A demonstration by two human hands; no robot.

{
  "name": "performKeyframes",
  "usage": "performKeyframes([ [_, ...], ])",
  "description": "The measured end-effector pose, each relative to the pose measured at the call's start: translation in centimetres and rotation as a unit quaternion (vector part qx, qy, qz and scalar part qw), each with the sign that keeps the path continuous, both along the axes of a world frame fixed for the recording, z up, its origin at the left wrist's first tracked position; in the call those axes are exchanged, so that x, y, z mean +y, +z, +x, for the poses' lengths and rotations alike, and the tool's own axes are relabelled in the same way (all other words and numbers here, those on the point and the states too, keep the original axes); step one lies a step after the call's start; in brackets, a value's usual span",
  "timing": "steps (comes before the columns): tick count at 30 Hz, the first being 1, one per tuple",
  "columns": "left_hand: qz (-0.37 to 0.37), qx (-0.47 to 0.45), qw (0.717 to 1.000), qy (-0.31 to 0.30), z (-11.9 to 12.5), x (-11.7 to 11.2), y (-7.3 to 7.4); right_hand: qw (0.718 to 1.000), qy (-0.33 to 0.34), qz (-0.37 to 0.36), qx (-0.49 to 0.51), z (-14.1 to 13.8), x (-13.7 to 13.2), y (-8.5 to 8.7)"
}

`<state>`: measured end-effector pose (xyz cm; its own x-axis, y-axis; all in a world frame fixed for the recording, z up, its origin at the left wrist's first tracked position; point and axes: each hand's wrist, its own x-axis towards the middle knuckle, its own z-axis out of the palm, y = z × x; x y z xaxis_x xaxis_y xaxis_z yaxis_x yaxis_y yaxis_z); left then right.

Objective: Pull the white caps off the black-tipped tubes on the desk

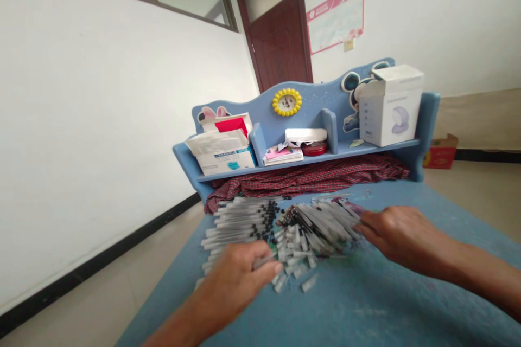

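My left hand [240, 271] is closed around a slim, pale pen [264, 261], with thumb and forefinger pinching it; motion blurs the hand a little. Behind that hand lie rows of capped pens [232, 222] with black ends pointing right. My right hand [391, 230] has its fingertips pressed together at the right end of a heap of pen barrels [325, 222]. Whether those fingers grip a barrel cannot be made out for certain. Between the two hands, loose clear pen caps [295, 252] are scattered on the blue desk [325, 314].
A red checked cloth [309, 176] lies along the desk's back, under a blue shelf [228, 171]. The shelf carries a mask box [223, 157], papers [283, 155], a red round tin [314, 148] and a white box [391, 108]. A yellow clock [287, 102] is on its backboard.
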<state>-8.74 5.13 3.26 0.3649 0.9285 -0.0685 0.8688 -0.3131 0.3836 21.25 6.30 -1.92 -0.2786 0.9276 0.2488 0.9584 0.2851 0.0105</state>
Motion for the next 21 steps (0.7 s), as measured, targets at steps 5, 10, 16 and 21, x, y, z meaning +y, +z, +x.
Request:
performKeyframes([
  [5,0.101,0.090,0.991,-0.015,4.0,5.0,-3.0,0.998,-0.039,-0.051,-0.002,-5.7,3.8,0.9],
  [10,0.127,0.107,0.986,-0.021,4.7,6.3,-4.6,0.996,-0.059,-0.064,0.008,-5.9,6.0,0.1],
  [16,0.104,0.085,0.991,-0.013,2.7,5.6,-4.5,0.994,-0.070,-0.086,0.022,-4.9,6.1,-0.4],
  [21,0.102,0.067,0.992,-0.003,-0.8,4.6,-3.7,0.992,-0.072,-0.100,0.039,-3.9,6.2,-1.1],
])
